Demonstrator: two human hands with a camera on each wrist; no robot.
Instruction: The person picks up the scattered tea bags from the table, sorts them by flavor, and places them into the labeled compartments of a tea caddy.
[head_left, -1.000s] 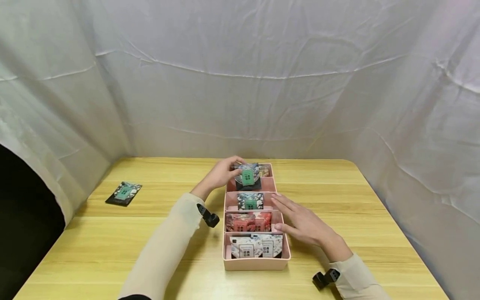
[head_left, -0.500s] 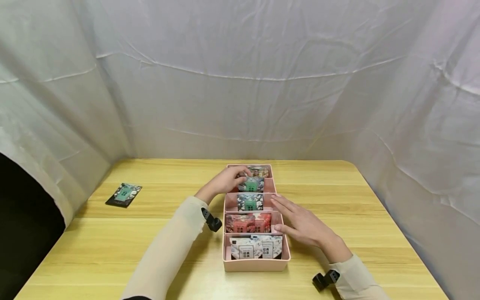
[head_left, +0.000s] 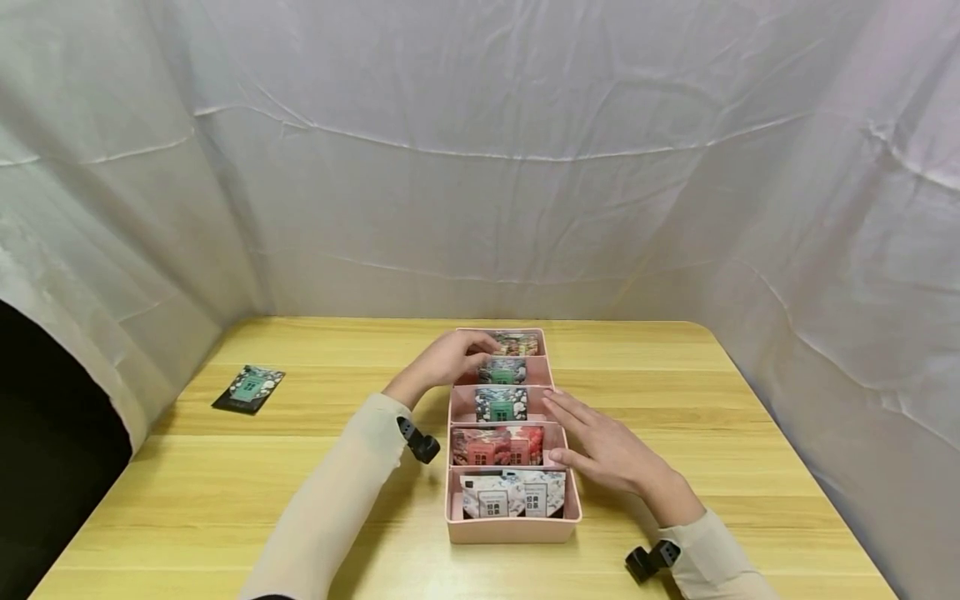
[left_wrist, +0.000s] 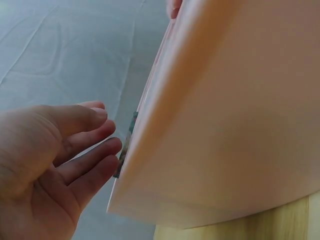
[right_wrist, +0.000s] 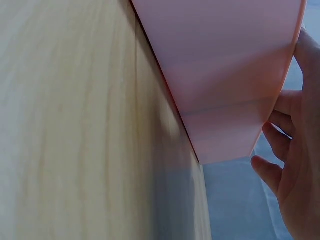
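A long pink box (head_left: pixel 514 532) with several compartments stands lengthwise on the table. My left hand (head_left: pixel 447 360) is over its far left rim, fingertips by a blue-grey packet with a green label (head_left: pixel 512 372) in the second compartment from the back. In the left wrist view the left hand (left_wrist: pixel 52 160) has loosely bent, spread fingers and grips nothing. My right hand (head_left: pixel 609 448) lies along the box's right rim with extended fingers. The right wrist view has the right hand (right_wrist: pixel 300 165) with its fingertips at the upper edge of the pink wall (right_wrist: pixel 225 65).
Nearer compartments hold a black-and-white packet with a green label (head_left: pixel 501 405), red packets (head_left: pixel 525 446) and white packets (head_left: pixel 543 498). Colourful packets (head_left: pixel 517 343) sit in the farthest one. Another green-labelled packet (head_left: pixel 250 388) lies on the wooden table (head_left: pixel 300 475) at left. Pale curtains (head_left: pixel 495 233) surround the table.
My left hand has lowered the blue-grey packet into the second compartment from the back and let it go. The right hand has stayed at the box's right rim.
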